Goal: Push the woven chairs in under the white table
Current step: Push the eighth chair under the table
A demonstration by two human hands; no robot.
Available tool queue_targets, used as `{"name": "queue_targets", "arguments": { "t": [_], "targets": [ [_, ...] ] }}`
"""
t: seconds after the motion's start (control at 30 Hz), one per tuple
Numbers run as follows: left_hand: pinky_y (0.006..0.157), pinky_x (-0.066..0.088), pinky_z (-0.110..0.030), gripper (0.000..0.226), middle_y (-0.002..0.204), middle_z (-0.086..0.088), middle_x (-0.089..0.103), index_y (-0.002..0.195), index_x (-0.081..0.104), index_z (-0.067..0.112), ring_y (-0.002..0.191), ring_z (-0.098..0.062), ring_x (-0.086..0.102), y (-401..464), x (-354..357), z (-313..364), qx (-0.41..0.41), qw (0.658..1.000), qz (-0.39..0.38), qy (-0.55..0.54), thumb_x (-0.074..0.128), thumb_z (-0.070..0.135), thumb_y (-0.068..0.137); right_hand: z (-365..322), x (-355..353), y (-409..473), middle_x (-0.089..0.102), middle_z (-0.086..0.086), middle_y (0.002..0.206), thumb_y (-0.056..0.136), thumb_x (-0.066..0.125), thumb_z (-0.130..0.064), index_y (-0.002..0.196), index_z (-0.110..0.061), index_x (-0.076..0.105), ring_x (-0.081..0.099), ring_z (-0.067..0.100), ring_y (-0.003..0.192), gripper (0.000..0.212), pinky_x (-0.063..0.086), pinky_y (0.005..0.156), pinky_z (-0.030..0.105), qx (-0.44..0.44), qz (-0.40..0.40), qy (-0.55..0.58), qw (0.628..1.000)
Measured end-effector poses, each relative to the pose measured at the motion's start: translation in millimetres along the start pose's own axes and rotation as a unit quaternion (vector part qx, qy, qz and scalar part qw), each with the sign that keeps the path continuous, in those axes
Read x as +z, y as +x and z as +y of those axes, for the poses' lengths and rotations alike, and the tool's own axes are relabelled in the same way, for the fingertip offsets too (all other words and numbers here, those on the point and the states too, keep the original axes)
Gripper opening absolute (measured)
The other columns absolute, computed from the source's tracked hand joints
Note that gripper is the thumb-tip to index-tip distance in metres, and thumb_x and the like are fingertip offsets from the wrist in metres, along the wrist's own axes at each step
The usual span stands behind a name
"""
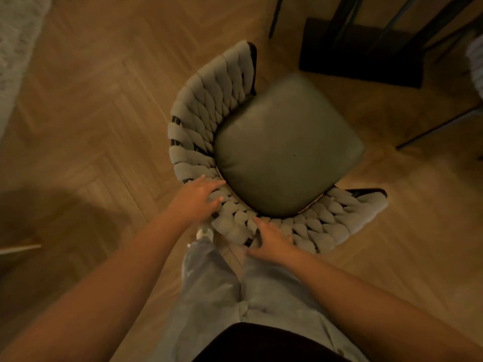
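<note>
A woven chair [206, 108] with a curved grey braided backrest and a smooth green seat cushion [285, 145] stands on the wooden floor right in front of me, seen from above. My left hand [196, 199] grips the top of the backrest on its left side. My right hand [271, 241] holds the backrest rim a little further right, fingers curled over the weave. The white tabletop is not in view; only a dark base [360, 53] with thin dark legs shows at the upper right, beyond the chair.
Herringbone wooden floor [91, 113] spreads to the left. A pale rug [15, 48] lies at the far left edge. A thin dark leg [439, 129] of other furniture slants in at the right. My legs in light trousers [235, 296] stand just behind the chair.
</note>
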State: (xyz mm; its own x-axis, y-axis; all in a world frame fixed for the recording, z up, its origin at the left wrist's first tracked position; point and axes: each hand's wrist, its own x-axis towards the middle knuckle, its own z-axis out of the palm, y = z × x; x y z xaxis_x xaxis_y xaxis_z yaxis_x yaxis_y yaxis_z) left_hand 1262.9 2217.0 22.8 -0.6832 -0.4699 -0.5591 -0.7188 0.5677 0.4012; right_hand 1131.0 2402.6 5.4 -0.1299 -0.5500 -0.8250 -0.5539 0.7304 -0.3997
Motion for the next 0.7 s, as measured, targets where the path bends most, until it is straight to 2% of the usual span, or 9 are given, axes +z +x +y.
{"name": "queue_targets", "arguments": {
  "t": [0.1,0.17,0.23,0.33,0.43,0.5,0.6,0.7],
  "targets": [
    [0.119,0.009,-0.050,0.062,0.157,-0.001,0.026,0.149,0.030,0.030,0.149,-0.026,0.005,13,-17,-22,0.057,0.986,-0.054,0.144,0.045,0.007,0.093,-15,18,5,0.030,0.002,0.152,0.082,0.060,-0.056,0.151,-0.026,0.014,0.027,0.025,0.140,0.089,0.016,0.110,0.063,0.046,0.009,-0.030,0.998],
    [0.119,0.001,-0.051,0.068,0.160,-0.003,0.018,0.150,0.025,0.031,0.149,-0.028,-0.003,21,-27,-34,0.090,0.962,-0.086,0.242,0.044,0.002,0.091,-19,32,11,0.042,0.000,0.144,0.081,0.056,-0.059,0.147,-0.029,0.024,0.038,0.026,0.133,0.080,0.014,0.108,0.064,0.086,0.043,-0.059,0.994],
    [0.119,-0.004,-0.052,0.068,0.161,-0.003,0.014,0.151,0.023,0.030,0.149,-0.029,-0.006,31,-33,-49,0.116,0.934,-0.108,0.320,0.046,0.005,0.092,-22,40,16,0.055,-0.004,0.130,0.085,0.052,-0.051,0.137,-0.033,0.040,0.050,0.022,0.119,0.056,0.020,0.108,0.058,0.107,0.096,-0.102,0.984],
    [0.118,-0.007,-0.051,0.061,0.158,-0.002,0.023,0.147,0.031,0.031,0.149,-0.027,0.004,47,-34,-66,0.161,0.900,-0.098,0.393,0.051,0.013,0.093,-23,46,21,0.064,-0.007,0.109,0.088,0.047,-0.039,0.116,-0.036,0.055,0.055,0.020,0.104,0.029,0.029,0.103,0.047,0.121,0.137,-0.121,0.976],
    [0.118,-0.003,-0.049,0.050,0.148,0.004,0.039,0.139,0.044,0.033,0.143,-0.022,0.024,63,-35,-67,0.181,0.886,-0.085,0.418,0.054,0.019,0.093,-21,45,22,0.063,-0.008,0.104,0.087,0.047,-0.039,0.112,-0.038,0.057,0.055,0.019,0.100,0.027,0.030,0.099,0.045,0.133,0.128,-0.129,0.974],
    [0.118,0.000,-0.050,0.047,0.143,0.007,0.044,0.137,0.046,0.034,0.137,-0.022,0.033,70,-33,-65,0.193,0.880,-0.091,0.424,0.054,0.019,0.093,-18,44,18,0.063,-0.008,0.104,0.087,0.047,-0.037,0.112,-0.037,0.059,0.056,0.018,0.100,0.028,0.031,0.098,0.043,0.127,0.136,-0.132,0.974],
    [0.116,0.004,-0.052,0.047,0.138,0.009,0.045,0.136,0.046,0.035,0.128,-0.024,0.039,75,-29,-63,0.204,0.871,-0.099,0.436,0.053,0.016,0.093,-10,41,12,0.062,-0.007,0.108,0.087,0.049,-0.037,0.112,-0.035,0.059,0.054,0.020,0.104,0.028,0.031,0.097,0.041,0.119,0.155,-0.140,0.971],
    [0.116,0.009,-0.051,0.045,0.137,0.007,0.047,0.134,0.049,0.034,0.123,-0.026,0.041,80,-27,-50,0.215,0.869,-0.100,0.434,0.050,0.014,0.094,4,36,11,0.062,-0.009,0.105,0.087,0.049,-0.038,0.109,-0.037,0.061,0.051,0.019,0.102,0.025,0.031,0.090,0.038,0.122,0.176,-0.153,0.965]
  ]
}}
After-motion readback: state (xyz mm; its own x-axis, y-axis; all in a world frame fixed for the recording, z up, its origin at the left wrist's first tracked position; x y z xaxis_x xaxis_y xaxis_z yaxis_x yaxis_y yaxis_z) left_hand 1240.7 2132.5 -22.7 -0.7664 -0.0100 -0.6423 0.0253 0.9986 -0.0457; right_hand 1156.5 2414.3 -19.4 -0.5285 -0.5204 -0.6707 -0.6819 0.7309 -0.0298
